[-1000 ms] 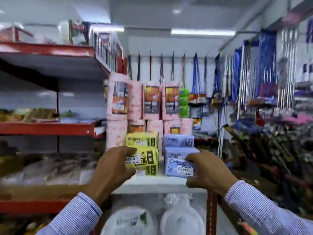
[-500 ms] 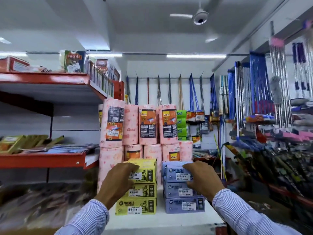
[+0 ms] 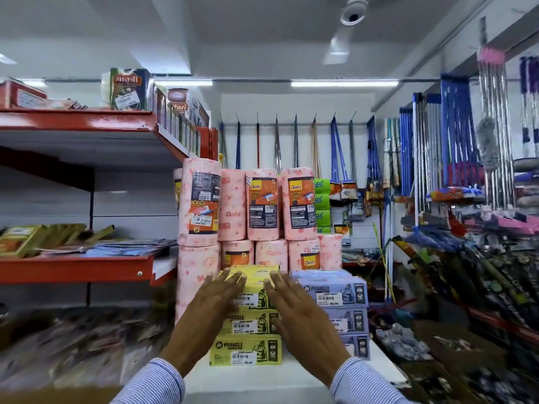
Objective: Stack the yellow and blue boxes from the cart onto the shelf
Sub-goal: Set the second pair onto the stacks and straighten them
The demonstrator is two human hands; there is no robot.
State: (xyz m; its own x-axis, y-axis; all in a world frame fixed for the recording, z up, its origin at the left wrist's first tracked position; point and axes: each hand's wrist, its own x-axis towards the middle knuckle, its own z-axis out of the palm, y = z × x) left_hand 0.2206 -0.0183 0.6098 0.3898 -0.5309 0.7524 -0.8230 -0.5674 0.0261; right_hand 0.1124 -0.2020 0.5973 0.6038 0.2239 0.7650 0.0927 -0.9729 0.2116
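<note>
Three yellow boxes point(image 3: 248, 349) stand stacked on the white shelf point(image 3: 262, 380) at centre. A stack of three blue boxes point(image 3: 341, 295) stands right beside them. My left hand point(image 3: 214, 310) lies flat against the left side of the top yellow box point(image 3: 255, 272), fingers spread. My right hand point(image 3: 294, 313) lies flat against that box's right front, between the two stacks, fingers straight. Neither hand grips anything. Both hands hide parts of the upper yellow boxes.
Pink paper towel rolls point(image 3: 262, 205) stand in two tiers right behind the stacks. Red shelves point(image 3: 75, 268) with packets run along the left. Mops and brooms point(image 3: 455, 147) hang at the right and back. The cart is out of view.
My left hand let go of a yellow box and my right hand a blue one, now on top of their stacks. The right hand moved left to the yellow stack; the view tilted up.
</note>
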